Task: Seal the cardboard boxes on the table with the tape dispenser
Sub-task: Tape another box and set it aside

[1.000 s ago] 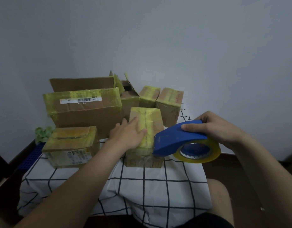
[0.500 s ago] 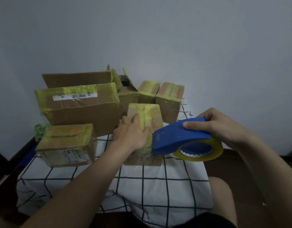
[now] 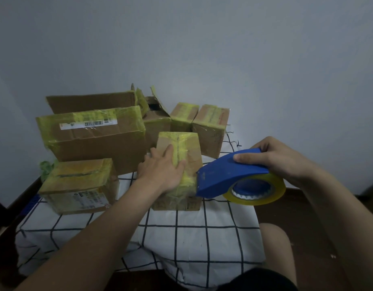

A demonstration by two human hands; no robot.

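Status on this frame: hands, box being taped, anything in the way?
Left hand flat on small centre box. Right hand grips blue tape dispenser, nose at box's near edge. Large labelled box behind-left, clear of dispenser.

1 head camera looks down, close over the table point(image 3: 202, 234).

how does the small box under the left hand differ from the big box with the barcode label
The small box is much narrower than the big box. The big box carries a white barcode label on top; the small box shows only a tape strip along its top seam. The left hand rests on the small box, with the tape dispenser at its near edge; no hand is on the big box. Both are brown cardboard with yellowish tape.
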